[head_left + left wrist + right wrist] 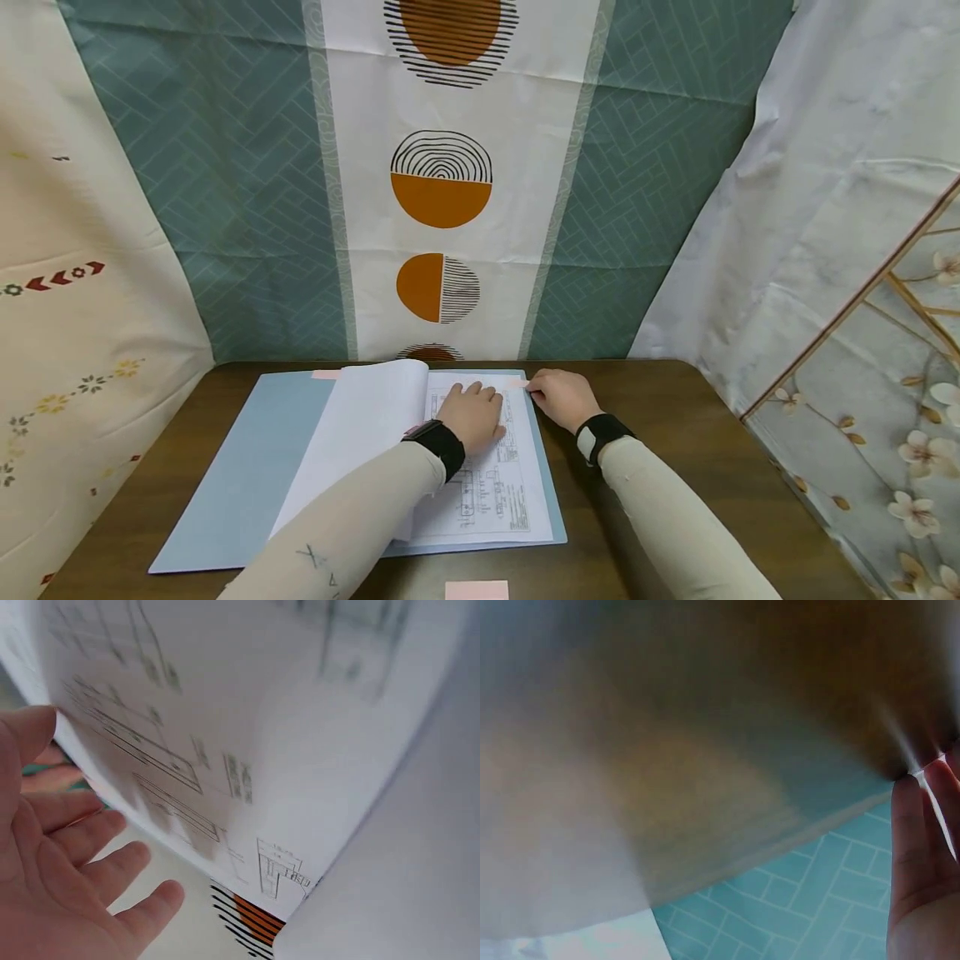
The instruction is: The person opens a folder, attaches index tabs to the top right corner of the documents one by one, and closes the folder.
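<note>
An open light-blue folder (247,467) lies on the table with printed sheets in it. Its right-hand page (517,500) carries technical line drawings, also seen close up as the printed sheet (300,780) in the left wrist view. My left hand (471,414) rests on that page with its fingers extended. At the page's top right corner, a small pink sticky note (519,383) sticks out toward my right hand (564,397), which pinches its outer end between thumb and fingers. The right wrist view shows the fingers (909,832) together at a pale edge.
Turned-over white sheets (375,417) curve up at the folder's middle. Another pink strip (326,374) shows at the folder's top left. A pink sticky pad (476,590) lies at the front of the brown table (645,533). Patterned curtains (247,183) hang behind and at both sides.
</note>
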Available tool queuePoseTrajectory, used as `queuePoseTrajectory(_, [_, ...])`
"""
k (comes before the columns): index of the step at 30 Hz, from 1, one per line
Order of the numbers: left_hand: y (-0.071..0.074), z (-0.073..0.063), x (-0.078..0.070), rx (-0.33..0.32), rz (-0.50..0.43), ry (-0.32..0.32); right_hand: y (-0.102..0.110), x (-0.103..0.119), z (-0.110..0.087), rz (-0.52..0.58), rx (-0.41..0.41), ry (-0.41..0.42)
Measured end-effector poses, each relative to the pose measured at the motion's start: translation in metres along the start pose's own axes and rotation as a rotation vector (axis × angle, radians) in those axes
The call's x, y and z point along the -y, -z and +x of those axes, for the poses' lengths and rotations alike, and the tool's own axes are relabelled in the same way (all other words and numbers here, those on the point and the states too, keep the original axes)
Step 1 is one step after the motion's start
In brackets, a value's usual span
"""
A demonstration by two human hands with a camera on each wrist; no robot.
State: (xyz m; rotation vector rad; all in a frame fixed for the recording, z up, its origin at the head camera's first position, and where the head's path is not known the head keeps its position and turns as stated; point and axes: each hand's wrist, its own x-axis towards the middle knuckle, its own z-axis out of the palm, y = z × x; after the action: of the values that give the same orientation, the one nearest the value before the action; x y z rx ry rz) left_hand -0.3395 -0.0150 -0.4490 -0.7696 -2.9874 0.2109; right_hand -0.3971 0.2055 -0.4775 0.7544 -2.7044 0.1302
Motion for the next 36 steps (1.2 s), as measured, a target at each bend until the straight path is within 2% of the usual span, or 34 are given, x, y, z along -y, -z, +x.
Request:
queuePoseTrajectory(6, [0.002,-0.032,-0.007,-0.058,0.009,-0.081,0.004,-0.002,-0.013,0.054,-0.003,-0.009])
queuePoseTrajectory(13, [0.001,-0.071,-0.011,-0.117,-0.027,-0.177,0.013,0.006,-0.034,0.034,0.021,0.032])
queuePoseTrajectory(17, [0.001,-0.091,-0.014,-0.124,-0.049,-0.229,0.021,0.012,-0.048,0.055,0.05,0.067])
queuePoseTrajectory(20, [0.002,-0.103,-0.018,-0.1,-0.08,-0.259,0.027,0.017,-0.06,0.062,0.06,0.097])
queuePoseTrajectory(29, [0.002,-0.123,-0.024,-0.007,-0.181,-0.305,0.038,0.034,-0.091,0.09,0.061,0.166])
queuePoseTrajectory(36, [-0.003,-0.128,-0.026,-0.031,-0.191,-0.34,0.043,0.043,-0.113,0.107,0.053,0.175])
